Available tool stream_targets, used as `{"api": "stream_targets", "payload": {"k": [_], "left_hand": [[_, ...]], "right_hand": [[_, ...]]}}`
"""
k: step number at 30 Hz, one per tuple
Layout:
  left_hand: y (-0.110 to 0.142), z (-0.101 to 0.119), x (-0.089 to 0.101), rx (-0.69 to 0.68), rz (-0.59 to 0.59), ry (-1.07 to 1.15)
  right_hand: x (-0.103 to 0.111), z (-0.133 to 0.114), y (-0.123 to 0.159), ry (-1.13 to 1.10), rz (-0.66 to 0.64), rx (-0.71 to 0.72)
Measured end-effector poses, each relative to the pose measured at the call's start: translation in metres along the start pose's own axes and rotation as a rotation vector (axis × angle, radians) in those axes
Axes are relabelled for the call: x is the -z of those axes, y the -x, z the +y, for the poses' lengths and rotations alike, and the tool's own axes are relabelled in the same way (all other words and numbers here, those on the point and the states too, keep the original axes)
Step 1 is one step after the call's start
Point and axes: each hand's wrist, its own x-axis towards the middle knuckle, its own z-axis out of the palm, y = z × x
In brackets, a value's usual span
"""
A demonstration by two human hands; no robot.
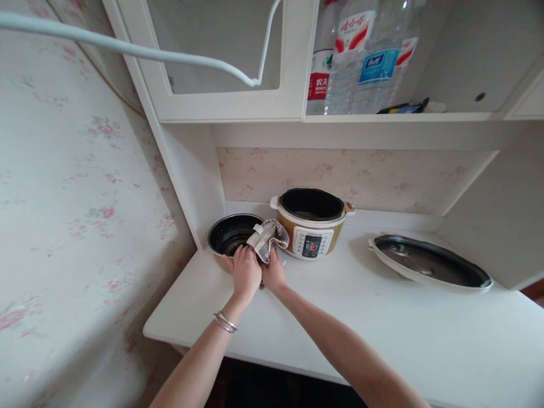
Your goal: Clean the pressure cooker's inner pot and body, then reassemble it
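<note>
A dark inner pot point(232, 233) stands at the back left of the white counter point(382, 328). My left hand point(244, 271), with bracelets on its wrist, grips the near rim of this pot. My right hand point(274, 273) is closed on a grey-brown cloth point(267, 237) held up at the pot's right edge. Just to the right stands a gold and cream rice cooker point(312, 224) with its top open and its control panel facing me.
The cooker's lid point(429, 265) lies upside down on the counter at the right. Water bottles point(361, 56) stand on the shelf above. A white cabinet door point(221, 56) hangs over the pot. Flowered wallpaper point(76, 198) closes the left side.
</note>
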Motion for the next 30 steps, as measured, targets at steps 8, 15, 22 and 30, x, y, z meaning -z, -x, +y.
{"api": "stream_targets", "payload": {"k": [8, 15, 22, 30], "left_hand": [[-0.005, -0.017, 0.030, -0.293, -0.202, 0.166], [-0.054, -0.112, 0.066, -0.479, -0.290, -0.088], [-0.050, -0.115, 0.047, -0.442, -0.252, -0.090], [-0.031, -0.041, 0.029, -0.262, -0.149, -0.168]], "right_hand": [[0.022, 0.010, -0.040, -0.020, 0.008, -0.103], [0.018, 0.018, -0.040, -0.076, -0.060, -0.175], [0.002, 0.012, -0.037, -0.090, -0.120, -0.192], [-0.008, -0.004, -0.032, -0.043, -0.103, -0.206]]}}
